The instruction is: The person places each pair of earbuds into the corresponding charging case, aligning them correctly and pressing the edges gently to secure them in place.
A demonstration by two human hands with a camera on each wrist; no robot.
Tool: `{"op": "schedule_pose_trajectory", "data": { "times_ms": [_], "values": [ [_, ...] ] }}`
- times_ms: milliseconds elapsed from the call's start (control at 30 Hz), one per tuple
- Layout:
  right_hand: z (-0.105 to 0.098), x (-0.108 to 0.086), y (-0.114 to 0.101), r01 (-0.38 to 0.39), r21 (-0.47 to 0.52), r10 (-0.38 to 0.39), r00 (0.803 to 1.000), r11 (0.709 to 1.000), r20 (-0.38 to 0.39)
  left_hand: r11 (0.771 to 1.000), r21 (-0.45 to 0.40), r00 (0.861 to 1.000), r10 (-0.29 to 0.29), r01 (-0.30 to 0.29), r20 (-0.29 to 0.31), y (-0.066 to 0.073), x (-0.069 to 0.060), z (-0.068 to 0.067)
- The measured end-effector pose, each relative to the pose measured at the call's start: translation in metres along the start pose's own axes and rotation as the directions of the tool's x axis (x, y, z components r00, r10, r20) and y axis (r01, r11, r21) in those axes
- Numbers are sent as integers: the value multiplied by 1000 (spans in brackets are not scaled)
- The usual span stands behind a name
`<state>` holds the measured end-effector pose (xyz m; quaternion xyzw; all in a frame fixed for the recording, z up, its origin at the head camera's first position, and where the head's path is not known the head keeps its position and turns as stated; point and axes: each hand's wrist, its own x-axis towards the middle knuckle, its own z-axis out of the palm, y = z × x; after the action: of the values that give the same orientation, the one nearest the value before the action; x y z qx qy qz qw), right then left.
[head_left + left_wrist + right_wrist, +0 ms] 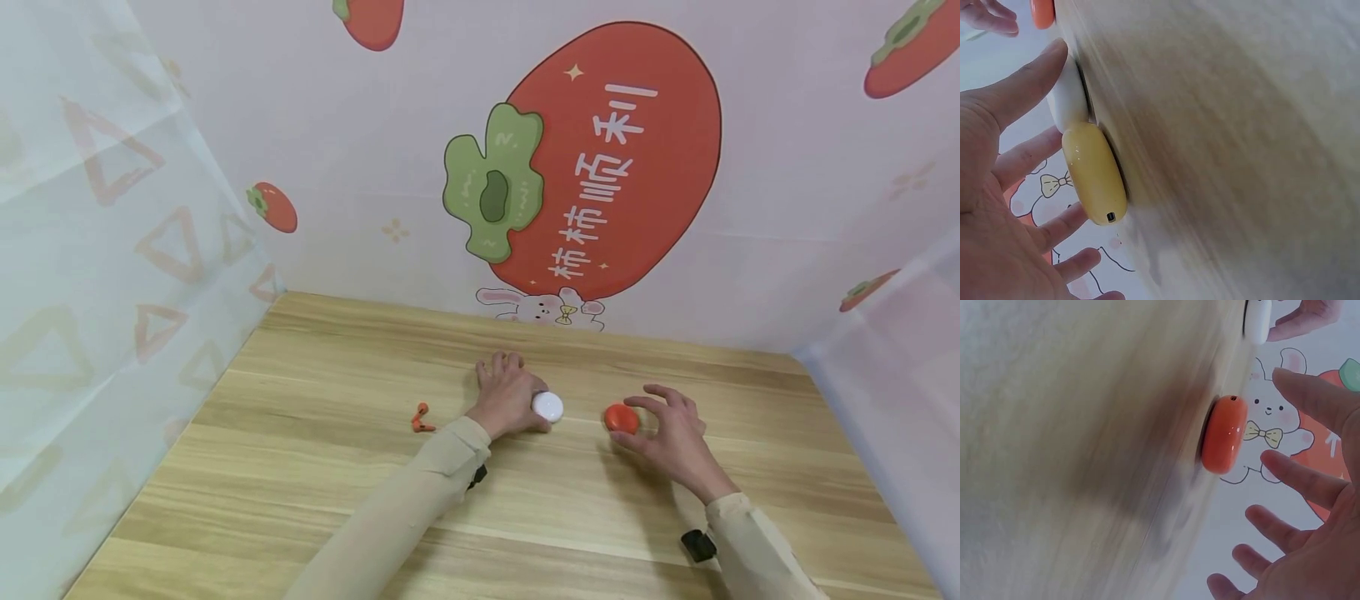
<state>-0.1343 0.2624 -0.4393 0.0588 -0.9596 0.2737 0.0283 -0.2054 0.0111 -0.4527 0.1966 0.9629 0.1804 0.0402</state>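
Observation:
My left hand (pixel 510 398) pinches a round white earbud case (pixel 548 407) between thumb and index finger, on the wooden table. Against it in the left wrist view stands a yellow earbud case (pixel 1094 172) with a small port; in the head view my left hand hides it. To the right lies a round orange earbud case (pixel 622 419). My right hand (pixel 671 433) is held around that case, thumb and index finger on either side. A gap shows between its fingertips and the orange case (pixel 1225 434) in the right wrist view.
Orange earbuds (pixel 422 419) lie on the wooden table (pixel 300 483) left of my left hand. A printed backdrop (pixel 360 267) rises at the table's far edge, and more printed sheets stand at the left and right sides.

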Motion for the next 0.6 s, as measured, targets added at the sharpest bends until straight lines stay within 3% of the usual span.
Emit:
{"op": "schedule_pose_trajectory", "data": {
  "times_ms": [267, 600],
  "values": [
    [2, 2, 4, -16, -28, 16, 1000, 999, 17, 1000, -12, 1000, 17, -17, 6, -5, -7, -7],
    [3, 6, 7, -37, -52, 40, 998, 998, 52, 994, -105, 997, 11, -19, -71, -24, -24, -39]
  ]
}}
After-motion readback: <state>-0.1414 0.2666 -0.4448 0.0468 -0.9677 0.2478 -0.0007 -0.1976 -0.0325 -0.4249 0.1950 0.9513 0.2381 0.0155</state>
